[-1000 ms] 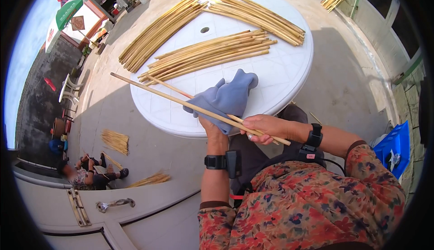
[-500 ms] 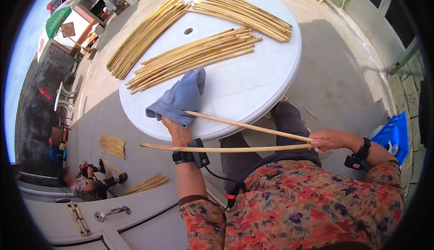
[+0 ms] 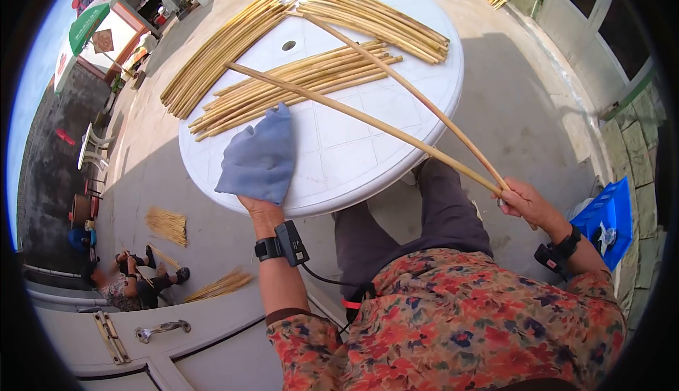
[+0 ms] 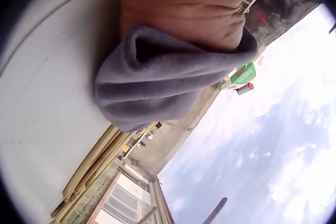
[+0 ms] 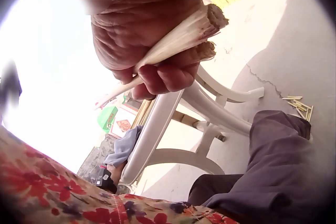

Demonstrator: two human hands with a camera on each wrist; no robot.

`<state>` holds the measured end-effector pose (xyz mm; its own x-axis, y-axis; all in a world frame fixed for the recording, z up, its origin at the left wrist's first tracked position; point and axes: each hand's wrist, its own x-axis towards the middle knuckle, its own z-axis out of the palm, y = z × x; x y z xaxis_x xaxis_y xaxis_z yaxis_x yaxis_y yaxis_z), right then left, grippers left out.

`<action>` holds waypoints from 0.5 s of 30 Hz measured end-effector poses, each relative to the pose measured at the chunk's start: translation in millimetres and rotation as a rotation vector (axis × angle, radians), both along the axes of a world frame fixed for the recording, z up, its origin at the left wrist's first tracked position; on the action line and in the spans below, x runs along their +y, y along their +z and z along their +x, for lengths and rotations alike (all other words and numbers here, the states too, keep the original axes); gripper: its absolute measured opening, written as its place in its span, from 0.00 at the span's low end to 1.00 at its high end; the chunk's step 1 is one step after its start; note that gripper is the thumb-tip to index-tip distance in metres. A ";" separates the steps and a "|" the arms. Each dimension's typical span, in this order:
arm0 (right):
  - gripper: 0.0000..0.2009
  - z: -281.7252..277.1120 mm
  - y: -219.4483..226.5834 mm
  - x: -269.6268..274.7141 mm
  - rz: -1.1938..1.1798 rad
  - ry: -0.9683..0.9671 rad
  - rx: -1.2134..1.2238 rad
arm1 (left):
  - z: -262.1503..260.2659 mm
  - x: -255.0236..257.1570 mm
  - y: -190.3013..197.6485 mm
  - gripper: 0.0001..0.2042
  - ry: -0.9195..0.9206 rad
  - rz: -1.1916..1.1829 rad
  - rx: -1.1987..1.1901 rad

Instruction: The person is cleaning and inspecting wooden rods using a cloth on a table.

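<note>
My right hand (image 3: 525, 203) grips two long tan stalks near their lower ends. One stalk (image 3: 361, 116) reaches up and left across the table; the other (image 3: 424, 101) slants more steeply, and the two spread apart in a V. Thick cut ends of the stalks (image 5: 184, 35) poke out past the curled fingers in the right wrist view. At the table's near left edge, my left hand (image 3: 262, 210) holds a blue-grey cloth (image 3: 258, 154), which covers its fingers. Folds of the cloth (image 4: 157, 85) wrap round that hand in the left wrist view.
A round white table (image 3: 339, 154) bears three bundles of stalks (image 3: 304, 87). To the right stands a blue crate (image 3: 608, 225). Another person (image 3: 134, 281) sits at lower left near stalk piles (image 3: 219, 285) on the ground. A white door (image 3: 212, 355) is close by my left side.
My right hand has drawn the stalks out of the cloth to the right, then swung their far ends up over the table. The left hand has shifted left with the cloth.
</note>
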<state>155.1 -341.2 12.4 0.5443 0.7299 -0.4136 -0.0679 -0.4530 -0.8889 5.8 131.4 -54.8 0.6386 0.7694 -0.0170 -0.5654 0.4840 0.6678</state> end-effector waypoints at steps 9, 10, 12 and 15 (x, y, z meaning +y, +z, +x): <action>0.20 -24.5 2.0 174.5 0.115 0.386 -1.110 | 2.0 -58.5 21.4 0.26 -0.081 -0.108 -0.037; 0.20 -29.3 0.7 188.6 0.120 0.384 -1.112 | 4.1 -62.3 22.5 0.26 -0.091 -0.147 -0.052; 0.25 -34.4 -8.7 213.7 0.065 0.521 -1.246 | 10.5 -71.7 32.7 0.25 -0.135 -0.183 -0.116; 0.27 -44.3 -18.8 224.9 0.061 0.525 -1.238 | 29.7 -73.1 19.9 0.19 -0.060 -0.122 -0.075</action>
